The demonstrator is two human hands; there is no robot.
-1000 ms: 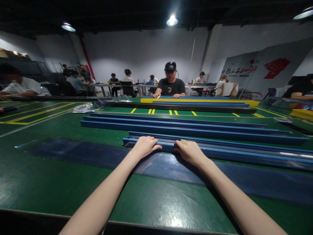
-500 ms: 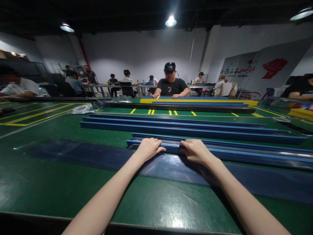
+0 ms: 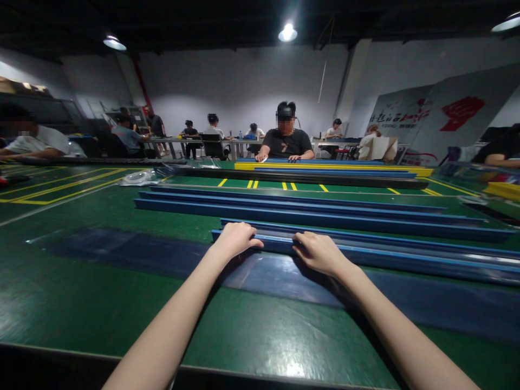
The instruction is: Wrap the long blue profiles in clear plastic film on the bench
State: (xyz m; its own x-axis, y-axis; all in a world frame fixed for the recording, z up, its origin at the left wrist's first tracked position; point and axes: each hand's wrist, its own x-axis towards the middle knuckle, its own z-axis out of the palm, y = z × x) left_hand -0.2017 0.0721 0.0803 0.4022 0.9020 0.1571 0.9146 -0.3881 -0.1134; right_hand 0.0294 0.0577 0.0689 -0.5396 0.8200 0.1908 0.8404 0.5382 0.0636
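A long blue channel-shaped profile [image 3: 390,259] lies across the green table in front of me, its far right end running out of view. Near its left end, my left hand [image 3: 235,239] curls over the near rim, with the thumb on the front side. My right hand [image 3: 319,250] grips the same rim a short way to the right, its fingers bent over the edge. Both sets of fingertips are partly hidden inside the channel. Closer to me, under my wrists, a flat dark blue strip [image 3: 154,254] in shiny clear film lies on the table.
Beyond lie more blue profiles [image 3: 284,212], a black profile [image 3: 325,177] and a yellow one [image 3: 345,169]. A clear plastic bundle [image 3: 138,177] rests at left. Across the table sits a person [image 3: 286,142] in a dark shirt. The table's near edge [image 3: 227,374] runs below my arms.
My left hand has slid left along the rim of the blue profile, and my right hand has shifted slightly left. The gap between them is a little wider. The view has moved slightly.
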